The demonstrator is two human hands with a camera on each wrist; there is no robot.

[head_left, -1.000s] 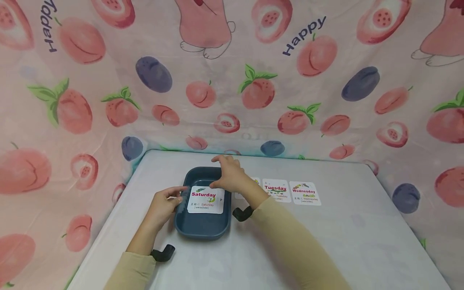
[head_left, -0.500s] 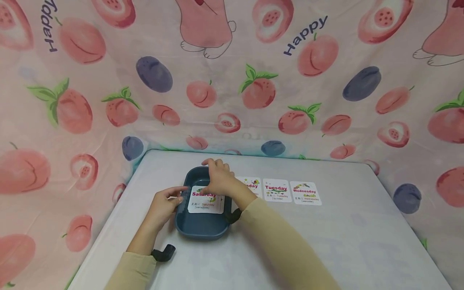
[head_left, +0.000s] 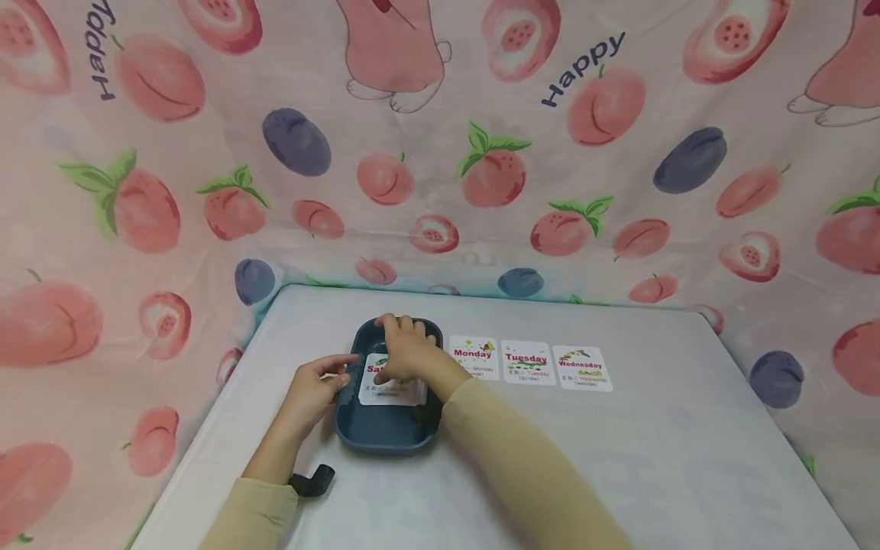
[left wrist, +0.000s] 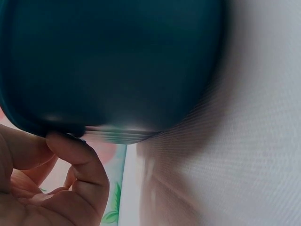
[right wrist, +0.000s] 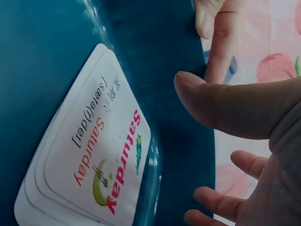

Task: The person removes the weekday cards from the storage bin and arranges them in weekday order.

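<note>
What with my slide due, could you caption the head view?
Right grip above a square white Saturday card in a rounded rectangular blue tray, left grip at the rim.

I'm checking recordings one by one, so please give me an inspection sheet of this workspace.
Surface: white tabletop.
Job's things: dark blue tray holding stacked cards, Saturday card uppermost; Monday card, Tuesday card and Wednesday card lie in a row to its right.
Clutter: nothing seen.
Hands: left hand holds the tray's left edge; right hand is over the tray, holding nothing.
Cables: nothing seen.
Surroundings: fruit-print fabric backdrop behind the table.
</note>
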